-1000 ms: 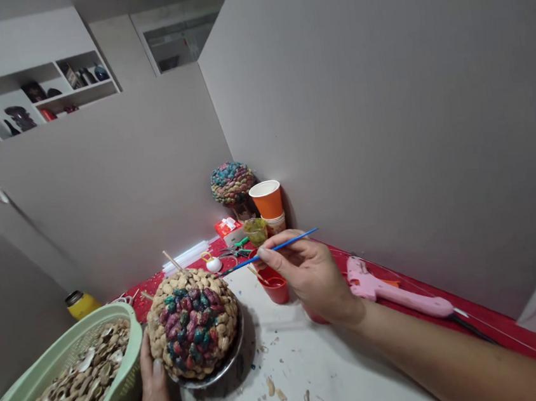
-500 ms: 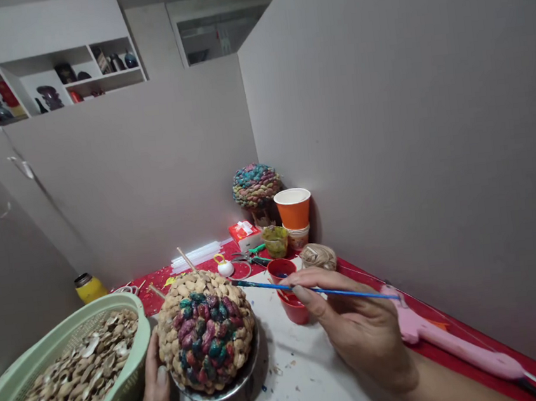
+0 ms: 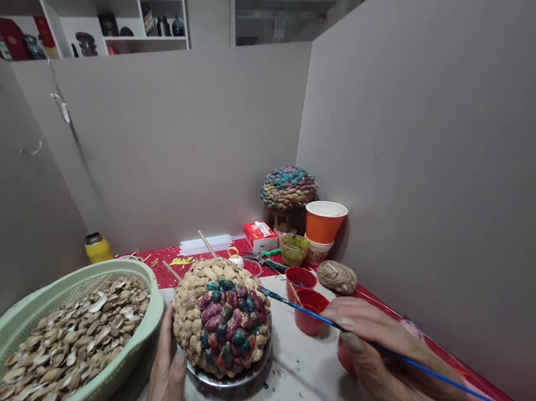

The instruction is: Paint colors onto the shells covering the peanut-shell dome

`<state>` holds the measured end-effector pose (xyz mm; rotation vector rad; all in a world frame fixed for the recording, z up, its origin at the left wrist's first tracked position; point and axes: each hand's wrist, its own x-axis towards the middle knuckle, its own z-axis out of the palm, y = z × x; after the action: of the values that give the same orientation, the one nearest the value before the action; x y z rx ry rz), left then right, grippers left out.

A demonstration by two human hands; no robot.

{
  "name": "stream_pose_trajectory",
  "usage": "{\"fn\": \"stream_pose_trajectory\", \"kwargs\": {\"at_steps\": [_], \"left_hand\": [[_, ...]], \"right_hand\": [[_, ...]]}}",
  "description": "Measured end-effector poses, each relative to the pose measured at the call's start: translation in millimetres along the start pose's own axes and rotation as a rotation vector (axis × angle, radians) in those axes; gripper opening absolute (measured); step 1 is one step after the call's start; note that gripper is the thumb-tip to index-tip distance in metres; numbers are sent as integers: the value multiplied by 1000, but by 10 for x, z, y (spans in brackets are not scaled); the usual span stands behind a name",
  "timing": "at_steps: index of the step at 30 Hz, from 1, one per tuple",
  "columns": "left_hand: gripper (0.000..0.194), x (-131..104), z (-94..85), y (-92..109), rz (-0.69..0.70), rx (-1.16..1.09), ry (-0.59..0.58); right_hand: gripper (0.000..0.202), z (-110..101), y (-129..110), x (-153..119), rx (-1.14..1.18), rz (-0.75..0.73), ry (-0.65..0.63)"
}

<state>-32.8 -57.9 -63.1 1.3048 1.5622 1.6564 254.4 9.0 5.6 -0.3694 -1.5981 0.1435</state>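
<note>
A dome covered in peanut shells [image 3: 199, 326] sits in a shallow metal dish [image 3: 229, 382], with two thin sticks rising behind it. Its front is painted in purple, teal and red patches; the rest is bare tan. My left hand [image 3: 164, 377] cups the left side of the dome, thumb toward the dish rim. Pinched in my right hand [image 3: 384, 348] is a blue paintbrush [image 3: 303, 310], its dark tip at the dome's upper right edge. Whether the bristles touch is unclear. Beyond the brush stand red paint cups [image 3: 313, 320], and another is partly hidden behind my right hand.
At left is a green colander [image 3: 157, 301] of empty shells. A yellow jar [image 3: 97, 249], tissue pack [image 3: 259, 235], green-handled pliers [image 3: 270, 257], twine ball [image 3: 336, 276], orange paper cup [image 3: 323, 223] and painted shell mushroom [image 3: 290, 188] stand toward the back. Grey panels surround the table.
The camera view has shifted, so the scene sits further right. My right hand and the brush are lower and further right, with the brush sloping more steeply. My left hand stays on the dome.
</note>
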Motion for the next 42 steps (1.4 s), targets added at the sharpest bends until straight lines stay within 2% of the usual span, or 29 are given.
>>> {"fn": "stream_pose_trajectory", "kwargs": {"at_steps": [3, 7, 9, 17, 24, 33, 42], "left_hand": [[77, -3, 34, 26, 5, -2, -10], [75, 17, 65, 86, 3, 12, -6], [73, 33, 71, 111, 11, 33, -13], [72, 92, 76, 104, 32, 45, -23], [73, 82, 74, 139, 26, 39, -18], [65, 124, 26, 88, 51, 62, -30], [64, 157, 13, 97, 82, 78, -9]], "right_hand": [[37, -41, -33, 8, 10, -42, -59], [40, -61, -87, 86, -15, -167, -122], [42, -48, -104, 109, -36, -215, -126], [44, 39, -120, 88, -45, -256, -124], [46, -5, -116, 132, -34, -274, -124], [46, -44, 17, 155, -78, -218, -78], [44, -53, -33, 215, -101, -186, -32]]}}
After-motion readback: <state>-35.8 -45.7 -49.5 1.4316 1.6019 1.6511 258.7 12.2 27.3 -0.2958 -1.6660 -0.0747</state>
